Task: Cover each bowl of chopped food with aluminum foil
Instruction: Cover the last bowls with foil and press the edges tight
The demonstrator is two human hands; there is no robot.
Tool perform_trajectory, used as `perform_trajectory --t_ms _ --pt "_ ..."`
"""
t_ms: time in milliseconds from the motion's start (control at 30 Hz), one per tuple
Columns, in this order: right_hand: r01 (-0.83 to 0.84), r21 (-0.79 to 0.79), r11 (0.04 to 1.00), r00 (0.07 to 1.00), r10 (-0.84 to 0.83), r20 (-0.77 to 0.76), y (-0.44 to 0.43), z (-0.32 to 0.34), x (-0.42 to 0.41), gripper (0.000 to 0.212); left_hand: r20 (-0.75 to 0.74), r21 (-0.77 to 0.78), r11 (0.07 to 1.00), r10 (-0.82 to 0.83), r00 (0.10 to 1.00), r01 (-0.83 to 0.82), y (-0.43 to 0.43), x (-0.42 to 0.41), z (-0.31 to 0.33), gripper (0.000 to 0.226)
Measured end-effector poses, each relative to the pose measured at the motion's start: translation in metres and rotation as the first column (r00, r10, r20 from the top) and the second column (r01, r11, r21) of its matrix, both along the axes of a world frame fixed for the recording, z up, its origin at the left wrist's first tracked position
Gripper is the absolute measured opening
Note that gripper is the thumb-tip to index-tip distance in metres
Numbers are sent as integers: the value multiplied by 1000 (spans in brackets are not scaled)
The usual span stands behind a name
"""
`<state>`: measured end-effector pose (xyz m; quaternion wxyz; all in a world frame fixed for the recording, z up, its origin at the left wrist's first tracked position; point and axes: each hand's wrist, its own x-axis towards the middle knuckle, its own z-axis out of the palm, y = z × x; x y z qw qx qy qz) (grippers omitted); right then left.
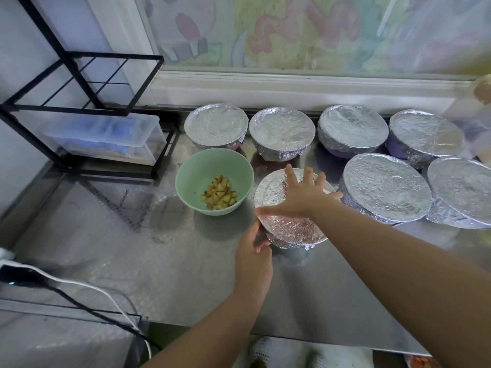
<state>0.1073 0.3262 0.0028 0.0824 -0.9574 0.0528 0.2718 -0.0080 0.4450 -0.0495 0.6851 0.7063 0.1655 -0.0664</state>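
A foil-covered bowl point(289, 227) stands in the middle of the steel table. My right hand point(303, 193) lies flat on top of its foil, fingers spread. My left hand point(252, 251) pinches the foil at the bowl's near-left rim. To the left of it stands an uncovered green bowl point(194, 181) holding chopped yellow-brown food point(219, 193). Several other foil-covered bowls stand behind and to the right, among them one at the back left point(216, 126) and one at mid right point(385, 187).
A black wire rack point(79, 75) with a clear plastic box point(106, 139) stands at the left. Black and white cables point(79, 290) run over the table's near-left corner. A window ledge point(292, 88) runs behind the bowls. The table's front edge point(318, 338) is near me.
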Motion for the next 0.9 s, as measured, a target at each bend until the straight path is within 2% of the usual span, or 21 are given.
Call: perform_trajectory --t_ms 100,167,400,467,533,600,633,700,800,900 --pt "25 -1 1000 1000 -25 -11 1 2 0 149 47 -18 999 -27 999 27 8 0 0 48" --pt "28 -4 1000 999 -28 -20 2 2 1 150 65 26 1000 -7 998 5 12 3 -4 39" --pt "25 -6 1000 1000 -25 -13 2 0 0 150 57 161 987 15 998 -24 19 13 -9 25" --pt "25 -7 1000 1000 -25 -10 2 0 -1 149 -24 71 994 80 996 -79 15 12 -6 21" --pt "23 -6 1000 1000 -23 -4 2 0 -1 149 -219 -154 964 179 959 -215 5 10 2 13" --pt "24 -4 1000 1000 -24 3 2 0 -2 149 -467 -373 845 185 865 -382 -6 9 11 4" --pt "26 -3 1000 1000 -26 5 1 0 -2 148 -550 -435 781 163 819 -448 -10 9 16 4" --pt "28 -1 1000 1000 -28 9 1 -1 -3 148 -622 -482 703 146 769 -523 -14 11 21 4" --pt "27 4 1000 1000 -27 12 1 -3 -2 149 -656 -492 631 184 732 -600 -20 15 30 2" --pt "34 11 999 999 -34 12 1 -6 -1 150 -677 -504 567 209 706 -651 -27 18 37 11"
